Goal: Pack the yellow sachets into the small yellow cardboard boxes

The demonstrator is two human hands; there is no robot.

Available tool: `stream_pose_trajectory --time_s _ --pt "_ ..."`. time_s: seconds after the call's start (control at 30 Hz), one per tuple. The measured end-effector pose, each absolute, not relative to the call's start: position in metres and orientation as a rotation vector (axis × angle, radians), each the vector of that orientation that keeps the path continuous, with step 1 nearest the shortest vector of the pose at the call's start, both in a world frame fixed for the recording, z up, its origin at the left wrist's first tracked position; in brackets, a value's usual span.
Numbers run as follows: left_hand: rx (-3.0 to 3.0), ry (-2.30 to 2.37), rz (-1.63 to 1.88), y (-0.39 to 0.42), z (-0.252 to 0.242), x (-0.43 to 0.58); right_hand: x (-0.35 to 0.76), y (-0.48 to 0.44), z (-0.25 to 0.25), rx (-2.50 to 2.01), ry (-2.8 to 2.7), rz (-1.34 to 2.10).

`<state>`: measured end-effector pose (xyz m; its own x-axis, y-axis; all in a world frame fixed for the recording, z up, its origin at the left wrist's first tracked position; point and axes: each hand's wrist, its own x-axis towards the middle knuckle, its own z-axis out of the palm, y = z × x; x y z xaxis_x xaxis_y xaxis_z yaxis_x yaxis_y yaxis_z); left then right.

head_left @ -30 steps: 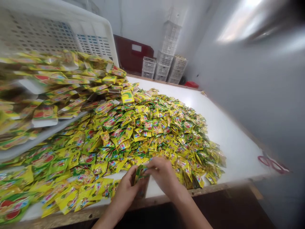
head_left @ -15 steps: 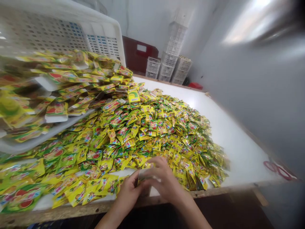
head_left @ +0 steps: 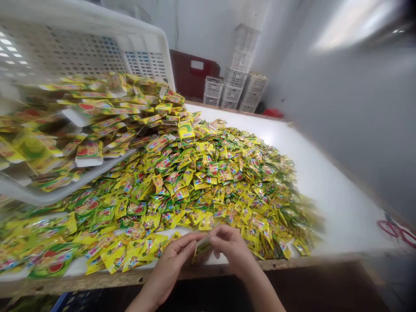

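My left hand point(head_left: 172, 262) and my right hand point(head_left: 235, 251) meet at the near edge of the white table point(head_left: 328, 190). Together they pinch a small stack of sachets point(head_left: 203, 247), held edge-on between the fingertips of both hands. Just beyond my fingers spreads a big heap of yellow and green sachets point(head_left: 208, 182) with red pictures on them, covering the left and middle of the table.
A tipped white plastic crate point(head_left: 97, 52) full of flat yellow cartons point(head_left: 91, 125) leans over the heap at the left. White crates point(head_left: 234, 82) are stacked at the far wall. Red scissors point(head_left: 396, 229) lie at the table's right edge. A grey wall runs along the right.
Both hands have stayed at the near edge; the sachets they hold have turned from showing a face to edge-on. The camera has shifted slightly, moving the scene right.
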<state>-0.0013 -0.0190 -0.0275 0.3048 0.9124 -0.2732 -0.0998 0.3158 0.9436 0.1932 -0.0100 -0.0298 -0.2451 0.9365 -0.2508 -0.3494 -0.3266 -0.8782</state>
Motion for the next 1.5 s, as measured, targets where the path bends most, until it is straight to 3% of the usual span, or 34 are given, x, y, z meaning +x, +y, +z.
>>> stream_pose_trajectory --time_s 0.2,0.43,0.53,0.7,1.07,1.33,1.5 --pt "1.066 1.064 0.882 -0.016 -0.033 -0.001 0.191 -0.010 -0.030 -1.067 -0.851 1.712" --pt "1.590 1.140 0.853 0.006 -0.016 -0.010 0.188 -0.012 -0.027 -1.020 -0.828 1.807" --pt "1.458 1.090 0.787 0.019 -0.016 -0.005 0.181 -0.005 -0.025 -1.145 -0.887 1.724" --pt "1.184 1.251 1.021 0.027 -0.032 0.003 0.173 0.011 -0.032 -1.179 -1.035 1.415" --pt "1.210 1.167 0.923 0.024 -0.041 0.003 0.168 0.019 -0.045 -1.198 -0.876 1.511" --pt "1.688 1.078 1.008 0.010 -0.051 -0.007 0.181 -0.011 -0.039 -1.154 -1.373 1.137" --pt "1.791 1.120 0.804 0.004 -0.045 -0.002 0.199 0.058 -0.005 -1.251 -1.520 0.794"
